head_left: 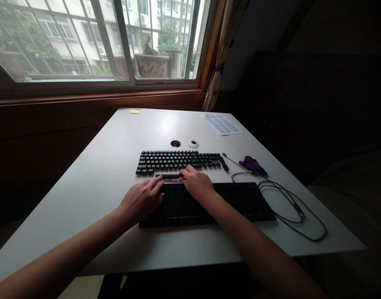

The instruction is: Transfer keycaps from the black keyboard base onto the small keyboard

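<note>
A long black space bar keycap (169, 176) lies level between my two hands, just above the far edge of a black keyboard base (240, 201). My left hand (143, 197) has its fingertips closed at the left end of the space bar. At the other end, the fingers of my right hand (196, 182) pinch it. Behind the space bar, loose black keycaps (174, 158) are laid out in rows as on a keyboard. The base's top looks dark and stripped of keys, though detail is hard to make out.
A black cable (290, 195) loops right of the base. Near it lie a purple cloth (253, 165) and a thin brush (232, 159). A cable hole (175, 143) and its white cover (193, 144) are farther back, with a printed sheet (223, 124) and yellow sticky notes (135, 111).
</note>
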`<state>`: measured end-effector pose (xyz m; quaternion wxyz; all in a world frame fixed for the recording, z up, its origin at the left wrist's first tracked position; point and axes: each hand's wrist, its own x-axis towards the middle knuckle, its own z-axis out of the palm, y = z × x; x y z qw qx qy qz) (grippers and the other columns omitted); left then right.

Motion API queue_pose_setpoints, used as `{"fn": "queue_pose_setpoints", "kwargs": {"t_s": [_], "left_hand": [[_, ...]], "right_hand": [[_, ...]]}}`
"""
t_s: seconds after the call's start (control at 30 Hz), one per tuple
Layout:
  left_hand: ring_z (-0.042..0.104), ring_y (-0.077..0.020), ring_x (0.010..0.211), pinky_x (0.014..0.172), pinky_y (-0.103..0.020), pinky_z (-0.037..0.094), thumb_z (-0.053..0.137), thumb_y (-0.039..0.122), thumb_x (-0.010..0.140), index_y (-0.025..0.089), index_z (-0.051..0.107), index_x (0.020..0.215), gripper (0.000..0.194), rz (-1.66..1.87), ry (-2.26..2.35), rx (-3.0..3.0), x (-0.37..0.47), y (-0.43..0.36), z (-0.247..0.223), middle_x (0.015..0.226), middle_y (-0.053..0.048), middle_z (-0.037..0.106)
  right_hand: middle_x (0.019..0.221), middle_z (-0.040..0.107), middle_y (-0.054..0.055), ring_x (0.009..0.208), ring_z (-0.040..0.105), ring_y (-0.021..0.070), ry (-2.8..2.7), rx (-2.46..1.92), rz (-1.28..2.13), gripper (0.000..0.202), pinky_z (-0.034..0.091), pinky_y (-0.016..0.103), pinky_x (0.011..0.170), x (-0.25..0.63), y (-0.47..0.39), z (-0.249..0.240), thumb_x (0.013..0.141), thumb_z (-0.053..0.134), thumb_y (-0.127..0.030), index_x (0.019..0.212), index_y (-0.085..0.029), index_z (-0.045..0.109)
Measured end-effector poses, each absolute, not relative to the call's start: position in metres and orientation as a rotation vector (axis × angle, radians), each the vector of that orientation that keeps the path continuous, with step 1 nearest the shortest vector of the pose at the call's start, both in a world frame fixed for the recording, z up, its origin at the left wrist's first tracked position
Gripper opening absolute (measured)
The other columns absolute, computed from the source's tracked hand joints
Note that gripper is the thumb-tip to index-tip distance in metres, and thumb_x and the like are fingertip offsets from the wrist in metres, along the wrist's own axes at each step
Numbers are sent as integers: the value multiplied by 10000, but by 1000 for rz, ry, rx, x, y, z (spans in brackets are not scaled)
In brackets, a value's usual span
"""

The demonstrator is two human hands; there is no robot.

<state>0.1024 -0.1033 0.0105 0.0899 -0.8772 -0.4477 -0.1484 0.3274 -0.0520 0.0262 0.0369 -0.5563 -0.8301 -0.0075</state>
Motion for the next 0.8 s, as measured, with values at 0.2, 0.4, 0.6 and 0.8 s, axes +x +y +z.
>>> {"fn": "queue_pose_setpoints", "kwargs": {"t_s": [0.2,0.4,0.6,0.8], "left_hand": [[656,-283,999,764,-406,556,518,343,937,156,543,1294,405,-417,-1392,-2590,112,-100,6,1384,-145,553],[658,-273,990,775,-392,546,523,343,936,159,547,1294,403,-433,-1407,-2574,112,-101,5,1404,-151,536],[645,-274,993,796,-411,552,511,337,942,139,556,1284,398,-422,-1418,-2564,113,-103,6,1415,-157,522],[606,-278,1014,918,-459,519,491,293,945,120,589,1260,372,-428,-1321,-2562,114,-103,10,1397,-147,540]], "right_hand": [[1129,591,60,864,646,187,-2528,-1734,26,259,459,269,666,327,-49,23,991,437,-386,1146,-274,611],[1134,590,61,854,644,183,-2514,-1721,48,274,455,269,658,327,-49,20,995,431,-350,1197,-288,605],[1128,587,59,850,620,178,-2453,-1636,-16,278,459,274,662,331,-53,19,978,459,-278,1214,-273,605],[1156,597,81,1019,549,206,-2433,-1389,-66,289,475,290,827,333,-60,20,952,453,-182,1165,-222,644]]}}
